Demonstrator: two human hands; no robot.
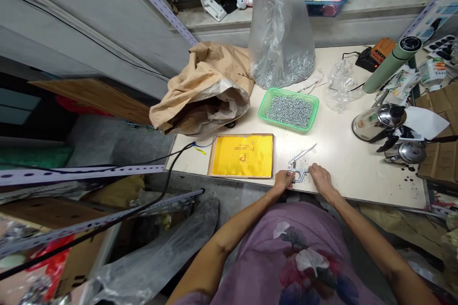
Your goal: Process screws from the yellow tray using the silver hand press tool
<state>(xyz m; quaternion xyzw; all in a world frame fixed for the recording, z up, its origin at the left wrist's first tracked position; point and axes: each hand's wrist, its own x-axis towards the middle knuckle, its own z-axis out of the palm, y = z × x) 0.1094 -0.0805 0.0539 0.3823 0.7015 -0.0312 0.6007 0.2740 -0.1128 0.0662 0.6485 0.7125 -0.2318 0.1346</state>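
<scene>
Near the front edge of the table, a silvery metal part [299, 176] with a ring-like opening and a long thin arm lies between my hands. Its exact kind is too small to make out. My left hand [284, 180] is closed, its fingers pinching the left side of this part. On the other side, my right hand [321, 176] is closed with its fingertips at the part's right end. The thin arm [302, 152] points away from me, up to the right. A yellow board [243, 156] with printed lettering lies left of my left hand.
Beyond my hands stands a green basket [263, 112] of small metal pins or screws. Behind it sits a clear plastic bag [279, 24] of similar pieces. A brown paper sack [203, 81] is at left; a green flask [386, 69] and metal pots [375, 121] stand at right.
</scene>
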